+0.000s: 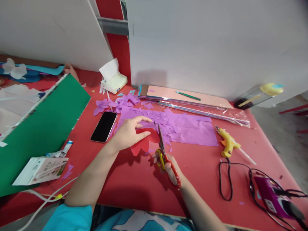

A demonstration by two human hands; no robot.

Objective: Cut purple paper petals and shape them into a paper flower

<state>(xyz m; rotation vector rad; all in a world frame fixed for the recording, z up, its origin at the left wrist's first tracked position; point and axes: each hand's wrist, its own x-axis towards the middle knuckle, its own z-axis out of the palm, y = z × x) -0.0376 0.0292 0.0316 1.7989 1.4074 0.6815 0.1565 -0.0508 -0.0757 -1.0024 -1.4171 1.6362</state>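
Note:
Between the thumb and fingers of my left hand (131, 133) is a piece of red paper (141, 147) with a scalloped, petal-like edge. My right hand (172, 168) grips scissors (162, 146) with red and yellow handles, fingers through the loops. The blades point away from me, beside the right edge of the red paper. Whether they touch it I cannot tell. Beneath and beyond both hands lies a purple sheet (192, 128) strewn with cut purple scraps (166, 120).
Left of the sheet lies a phone (104, 126). A yellow glue gun (228, 142) with a black cord rests at right, near a purple power box (271, 195). Wrapped paper (204, 110) and a tissue pack (114, 82) sit at the back. A green board (55, 125) leans at left.

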